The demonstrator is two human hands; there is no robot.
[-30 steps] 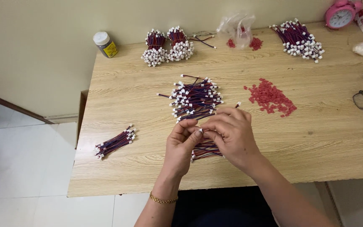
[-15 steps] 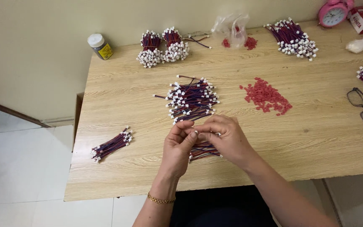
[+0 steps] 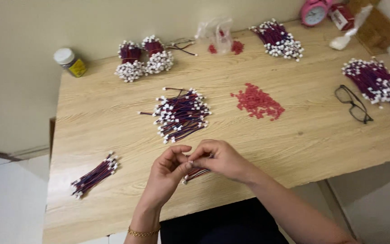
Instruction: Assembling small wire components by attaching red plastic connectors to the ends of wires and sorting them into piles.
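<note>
Both forearms angle in from below, left hand (image 3: 165,174) and right hand (image 3: 222,159) meeting fingertip to fingertip, fingers curled and pinched.

On the table (image 3: 113,113), the left hand (image 3: 165,174) and right hand (image 3: 224,160) meet at the near edge, pinching a small bunch of wires (image 3: 196,173) between them, and a loose pile of wires (image 3: 180,114) lies just behind them, with a heap of small connectors (image 3: 258,101) to its right. A short bundle (image 3: 95,175) lies well to the left of the hands near the left edge, while at the back stand a jar (image 3: 70,62) in the left corner, two upright bundles (image 3: 143,58) beside it, a plastic bag (image 3: 216,34), another wire pile (image 3: 278,39) and an alarm clock (image 3: 314,12). At the right, a pair of glasses (image 3: 354,104) lies just left of a further wire pile (image 3: 376,83).
</note>
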